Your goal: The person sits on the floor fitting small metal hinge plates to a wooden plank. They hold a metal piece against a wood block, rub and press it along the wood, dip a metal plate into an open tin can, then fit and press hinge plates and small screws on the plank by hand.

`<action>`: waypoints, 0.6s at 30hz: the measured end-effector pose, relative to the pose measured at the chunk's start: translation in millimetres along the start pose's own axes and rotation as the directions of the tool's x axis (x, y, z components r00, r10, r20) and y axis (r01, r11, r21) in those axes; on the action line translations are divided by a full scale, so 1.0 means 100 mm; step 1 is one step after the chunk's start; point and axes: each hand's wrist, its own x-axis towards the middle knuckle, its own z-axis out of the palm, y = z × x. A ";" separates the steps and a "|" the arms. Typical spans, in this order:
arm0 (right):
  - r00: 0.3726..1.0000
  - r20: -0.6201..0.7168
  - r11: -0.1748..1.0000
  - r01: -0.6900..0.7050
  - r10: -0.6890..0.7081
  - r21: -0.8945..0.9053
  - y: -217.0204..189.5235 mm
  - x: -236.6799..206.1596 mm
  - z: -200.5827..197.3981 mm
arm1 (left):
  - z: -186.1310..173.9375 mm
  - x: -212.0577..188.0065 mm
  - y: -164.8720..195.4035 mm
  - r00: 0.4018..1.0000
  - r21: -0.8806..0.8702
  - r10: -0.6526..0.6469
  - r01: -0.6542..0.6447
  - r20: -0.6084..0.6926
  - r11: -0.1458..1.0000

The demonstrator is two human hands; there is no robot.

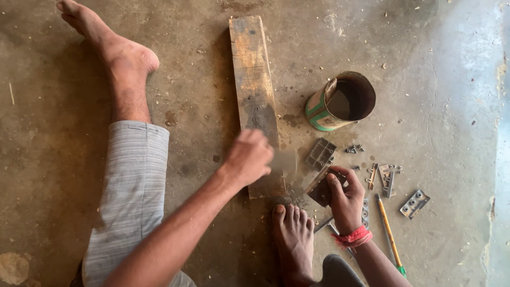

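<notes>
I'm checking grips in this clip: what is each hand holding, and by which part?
The right hand pinches a flat dark metal plate by its near edge, thumb on top. The left hand is a blurred fist over the wooden plank; what it holds cannot be told.

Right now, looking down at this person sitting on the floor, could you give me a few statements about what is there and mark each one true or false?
1. The right hand holds a dark flat metal plate. True.
2. The round green-banded tin can stands upright. False: it lies tilted on its side, its open mouth showing.
3. The worn wooden plank lies on the concrete floor. True.
4. The left hand grips the yellow-shafted screwdriver. False: the screwdriver lies untouched on the floor, to the right of the right hand.
5. A red band circles the right wrist. True.
</notes>
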 end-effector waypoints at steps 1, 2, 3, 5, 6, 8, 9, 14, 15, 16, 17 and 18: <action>1.000 0.010 1.000 -0.005 0.005 0.025 -0.02 0.00 0.03 | 0.01 -0.03 -0.03 0.980 -0.073 -0.200 0.200 -0.001 0.977; 1.000 0.019 0.999 -0.010 0.009 0.047 -0.04 0.01 0.06 | 0.00 -0.04 -0.04 0.920 -0.147 -0.392 0.389 0.012 0.909; 1.000 0.029 1.000 -0.010 0.009 0.026 -0.06 0.01 0.09 | -0.01 -0.06 -0.04 0.821 -0.216 -0.569 0.564 0.041 0.797; 0.999 0.052 1.000 -0.003 0.003 -0.009 -0.09 0.03 0.14 | -0.06 -0.06 0.06 0.676 -0.277 -0.724 0.728 0.136 0.627; 0.999 0.049 1.000 0.003 -0.002 -0.024 -0.10 0.03 0.16 | -0.09 -0.04 0.13 0.593 -0.301 -0.784 0.793 0.184 0.530; 0.999 0.040 0.998 0.006 -0.003 -0.062 -0.12 0.04 0.19 | -0.16 -0.01 0.27 0.550 -0.338 -0.795 0.821 0.254 0.460; 0.999 0.039 0.999 0.001 0.000 -0.044 -0.12 0.05 0.20 | -0.21 0.01 0.32 0.531 -0.359 -0.797 0.831 0.287 0.424; 1.000 0.025 0.999 -0.004 0.005 -0.031 -0.13 0.01 0.16 | -0.59 0.13 0.06 0.461 -0.391 -0.887 0.822 0.034 0.413; 1.000 0.022 0.999 -0.008 0.009 -0.052 -0.12 0.00 0.14 | -0.69 0.21 -0.08 0.450 -0.395 -0.892 0.811 -0.048 0.431; 1.000 0.020 0.997 -0.012 0.013 -0.072 -0.12 -0.02 0.12 | -0.77 0.33 -0.21 0.434 -0.398 -0.891 0.801 -0.130 0.448; 1.000 0.019 0.996 -0.011 0.012 -0.089 -0.12 -0.03 0.11 | -0.83 0.50 -0.34 0.430 -0.438 -0.903 0.813 0.007 0.384; 1.000 0.017 0.997 -0.005 0.007 -0.080 -0.11 -0.04 0.09 | -0.87 0.65 -0.42 0.422 -0.467 -0.895 0.826 0.141 0.316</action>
